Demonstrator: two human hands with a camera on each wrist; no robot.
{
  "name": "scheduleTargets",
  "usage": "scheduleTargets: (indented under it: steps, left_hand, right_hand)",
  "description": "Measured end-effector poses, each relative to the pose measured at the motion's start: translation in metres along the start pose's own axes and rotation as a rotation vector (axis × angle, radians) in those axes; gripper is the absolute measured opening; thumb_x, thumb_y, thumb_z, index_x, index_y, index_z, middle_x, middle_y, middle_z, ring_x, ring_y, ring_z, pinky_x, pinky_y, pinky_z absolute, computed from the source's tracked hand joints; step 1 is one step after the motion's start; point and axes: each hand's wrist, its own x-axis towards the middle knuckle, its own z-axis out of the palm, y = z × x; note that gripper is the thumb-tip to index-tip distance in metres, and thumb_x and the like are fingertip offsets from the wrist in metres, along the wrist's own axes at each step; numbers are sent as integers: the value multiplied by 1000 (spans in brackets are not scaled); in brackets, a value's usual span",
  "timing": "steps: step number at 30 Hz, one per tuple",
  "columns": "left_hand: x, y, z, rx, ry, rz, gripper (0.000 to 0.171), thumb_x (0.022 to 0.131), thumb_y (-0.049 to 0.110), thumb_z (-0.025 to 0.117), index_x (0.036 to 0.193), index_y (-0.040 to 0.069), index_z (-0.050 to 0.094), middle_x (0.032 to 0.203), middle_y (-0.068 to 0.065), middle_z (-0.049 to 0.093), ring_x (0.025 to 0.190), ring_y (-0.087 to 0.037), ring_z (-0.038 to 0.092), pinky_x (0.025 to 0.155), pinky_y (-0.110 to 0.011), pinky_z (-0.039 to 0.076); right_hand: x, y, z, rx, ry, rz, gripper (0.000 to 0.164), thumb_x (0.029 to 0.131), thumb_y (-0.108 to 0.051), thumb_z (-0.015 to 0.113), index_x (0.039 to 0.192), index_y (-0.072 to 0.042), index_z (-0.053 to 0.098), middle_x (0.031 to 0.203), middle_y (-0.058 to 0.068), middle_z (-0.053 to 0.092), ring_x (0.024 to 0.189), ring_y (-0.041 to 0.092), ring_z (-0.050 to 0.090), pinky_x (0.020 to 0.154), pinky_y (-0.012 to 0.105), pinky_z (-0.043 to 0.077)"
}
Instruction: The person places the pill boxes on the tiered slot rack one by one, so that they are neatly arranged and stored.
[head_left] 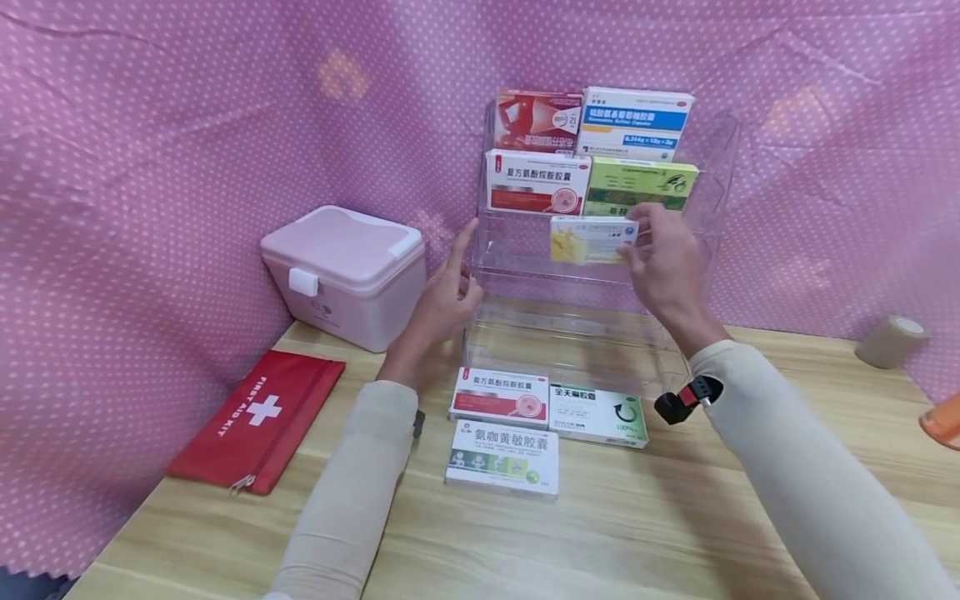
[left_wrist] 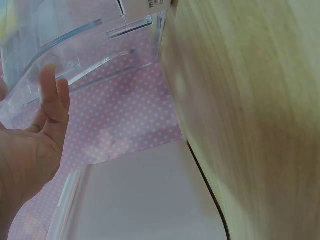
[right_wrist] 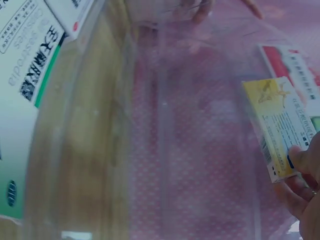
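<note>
My right hand [head_left: 671, 262] pinches the right end of a yellow-and-white medicine box [head_left: 588, 240] between thumb and fingers. The box is in front of the middle tier of a clear acrylic rack [head_left: 517, 242]; whether it touches the tier I cannot tell. Above it are a green box [head_left: 630, 185] and a red-and-white capsule box [head_left: 536, 185], with a red box [head_left: 534, 121] and a blue-and-white box [head_left: 636, 121] on the top tier. At the rack's left edge is my left hand [head_left: 444, 300], index finger extended upward and nothing held. In the left wrist view its fingers [left_wrist: 54, 102] look relaxed.
In front of the rack lie a red-and-white box [head_left: 498, 396], a green-and-white box [head_left: 597, 415] and a white capsule box [head_left: 502, 458]. At left are a pink lidded case [head_left: 352, 275] and a red first aid pouch [head_left: 258, 421]. A beige roll [head_left: 890, 342] stands at right.
</note>
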Motion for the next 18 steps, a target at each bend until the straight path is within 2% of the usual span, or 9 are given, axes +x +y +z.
scheduleTargets:
  steps: [4, 10, 18]
  left_hand:
    - [1, 3, 1, 0, -2, 4, 96, 101, 13, 57, 169, 55, 5, 111, -11, 58, 91, -25, 58, 78, -41, 53]
    - [1, 5, 1, -4, 0, -1, 97, 101, 12, 56, 168, 58, 4, 110, -10, 58, 91, -25, 59, 77, -41, 54]
    - [-1, 4, 1, -14, -10, -15, 96, 101, 13, 54, 168, 58, 4, 114, -11, 58, 93, -25, 60, 79, -42, 55]
  right_hand:
    - [-4, 3, 5, 4, -39, 32, 41, 95, 3, 75, 134, 3, 62, 123, 28, 65, 108, 44, 70, 98, 53, 60]
    - [-4, -5, 13, 31, -56, 88, 41, 95, 0, 74, 135, 1, 65, 124, 25, 55, 112, 42, 63, 100, 53, 57]
    - [0, -26, 34, 56, -72, 93, 38, 97, 0, 69, 135, 1, 68, 124, 23, 58, 111, 38, 63, 100, 49, 57]
